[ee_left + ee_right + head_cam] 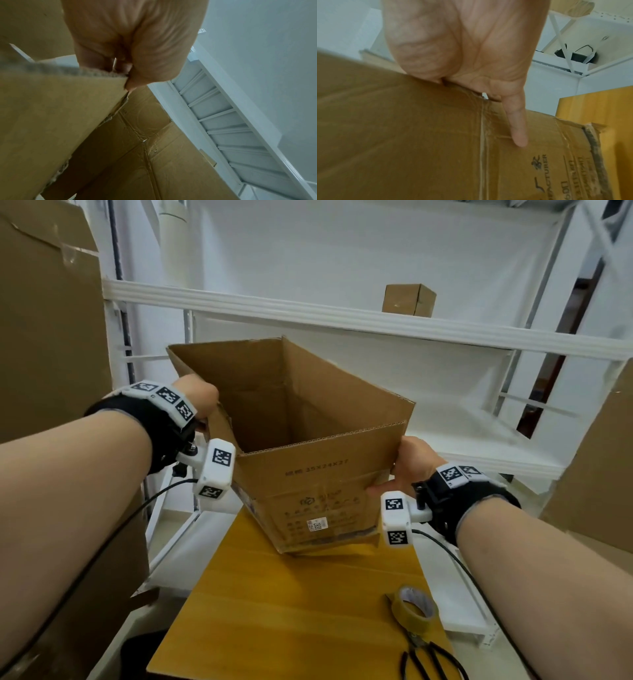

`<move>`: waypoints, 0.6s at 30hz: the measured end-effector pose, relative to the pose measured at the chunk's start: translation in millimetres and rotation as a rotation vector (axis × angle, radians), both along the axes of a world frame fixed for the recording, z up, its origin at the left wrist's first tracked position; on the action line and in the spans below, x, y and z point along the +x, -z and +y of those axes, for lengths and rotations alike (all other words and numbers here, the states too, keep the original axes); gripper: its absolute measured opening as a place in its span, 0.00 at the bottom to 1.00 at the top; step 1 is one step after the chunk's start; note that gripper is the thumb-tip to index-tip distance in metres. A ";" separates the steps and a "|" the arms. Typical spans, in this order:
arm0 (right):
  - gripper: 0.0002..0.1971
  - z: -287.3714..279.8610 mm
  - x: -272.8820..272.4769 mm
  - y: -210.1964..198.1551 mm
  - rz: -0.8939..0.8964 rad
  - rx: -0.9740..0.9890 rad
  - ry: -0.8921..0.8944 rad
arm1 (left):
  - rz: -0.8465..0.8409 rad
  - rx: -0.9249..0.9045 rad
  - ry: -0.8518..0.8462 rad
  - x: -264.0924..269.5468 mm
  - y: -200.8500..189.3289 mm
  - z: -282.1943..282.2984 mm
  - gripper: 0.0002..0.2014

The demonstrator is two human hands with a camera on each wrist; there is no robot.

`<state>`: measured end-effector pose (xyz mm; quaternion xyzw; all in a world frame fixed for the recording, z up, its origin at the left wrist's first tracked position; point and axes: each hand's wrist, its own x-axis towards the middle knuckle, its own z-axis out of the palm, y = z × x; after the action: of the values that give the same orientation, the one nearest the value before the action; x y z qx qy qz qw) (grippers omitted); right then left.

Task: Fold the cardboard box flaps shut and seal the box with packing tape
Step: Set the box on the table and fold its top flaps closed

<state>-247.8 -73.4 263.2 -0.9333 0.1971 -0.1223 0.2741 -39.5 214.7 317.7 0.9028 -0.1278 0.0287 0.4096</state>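
A brown cardboard box (308, 474) stands tilted over the far end of the yellow table (291, 611), its top open and its flaps upright. My left hand (202, 402) pinches the top edge of the left flap; in the left wrist view the left hand (130, 47) has its fingers curled over the cardboard (51, 115). My right hand (404, 470) grips the near right corner. In the right wrist view the thumb (518, 128) lies straight on the printed face (402, 135) and the fingers are hidden behind the corner. A roll of packing tape (414, 609) lies at the table's near right.
Black-handled scissors (424, 659) lie just in front of the tape. A white shelf rack (342, 316) stands behind the table, with a small cardboard box (409, 299) on it. Large cardboard sheets lean at the left (48, 320) and right (596, 474).
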 end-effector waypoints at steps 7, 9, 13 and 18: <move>0.13 3.2 4.9 -7.1 -0.219 0.821 0.098 | -0.088 0.089 0.061 -19.6 -31.4 -9.8 0.17; 0.06 5.1 7.2 -12.6 -0.240 0.927 0.125 | -0.132 0.125 0.062 -25.3 -42.7 -10.3 0.17; 0.14 3.6 13.1 -10.0 -0.256 0.915 0.192 | -0.229 0.266 0.035 -40.2 -49.9 -13.8 0.17; 0.14 2.0 3.4 -5.7 -0.269 0.834 0.252 | -0.245 0.257 0.047 -45.7 -42.5 -13.4 0.16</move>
<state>-244.4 -71.5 268.9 -0.6879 0.3040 -0.1852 0.6325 -85.2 201.3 360.2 0.9343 -0.2004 0.1123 0.2726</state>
